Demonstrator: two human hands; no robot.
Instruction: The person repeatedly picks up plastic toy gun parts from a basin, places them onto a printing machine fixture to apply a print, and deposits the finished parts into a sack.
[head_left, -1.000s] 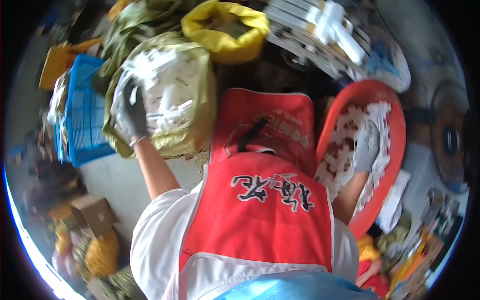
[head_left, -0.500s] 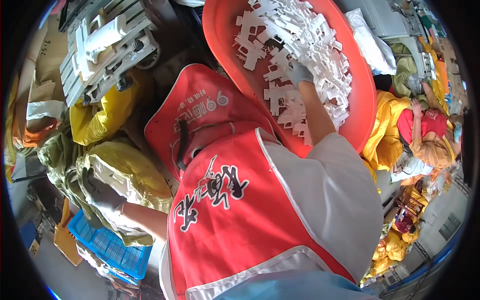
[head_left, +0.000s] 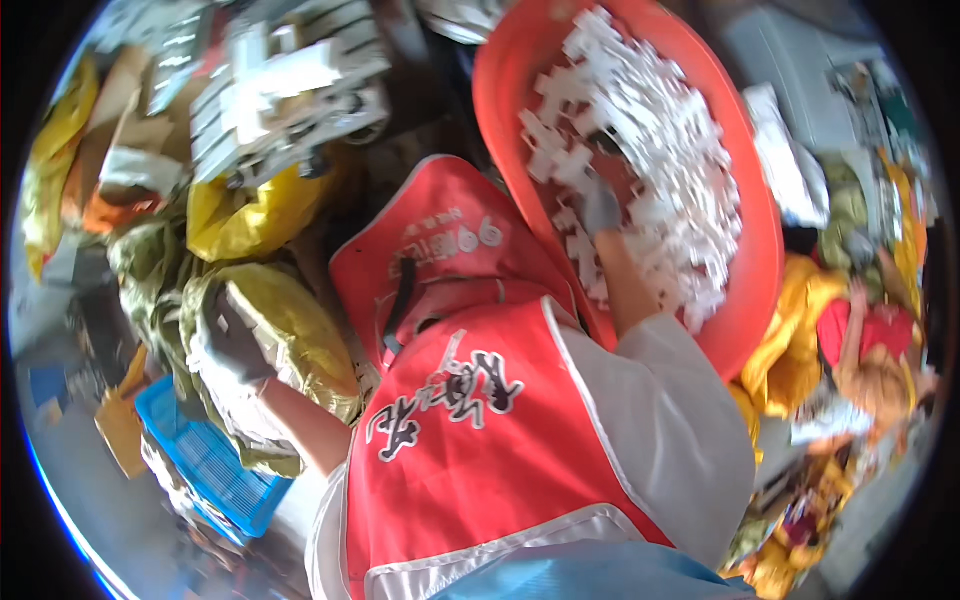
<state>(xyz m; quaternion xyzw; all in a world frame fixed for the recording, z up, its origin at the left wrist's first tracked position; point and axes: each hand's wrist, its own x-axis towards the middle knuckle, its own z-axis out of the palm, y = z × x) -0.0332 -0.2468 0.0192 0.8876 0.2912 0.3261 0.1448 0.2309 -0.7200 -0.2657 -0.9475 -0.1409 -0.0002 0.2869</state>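
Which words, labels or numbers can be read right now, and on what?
Red cloth apron with white trim, chest: large black characters, not copied here.
Same apron, lower part: white numerals and characters, not copied; smaller ones blurred.
Small white angular pieces in the red oval plastic tub: none legible.

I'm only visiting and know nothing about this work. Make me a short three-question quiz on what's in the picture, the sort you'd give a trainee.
1. Multiple choice: which hand reaches in among the white pieces in the red tub? a) left b) right
2. True or false: the blue basket is on the person's left side.
3. Fill in the missing word: the left hand is at the open mouth of a yellow-green ____.

Key:
1. b, the right hand.
2. True.
3. sack.
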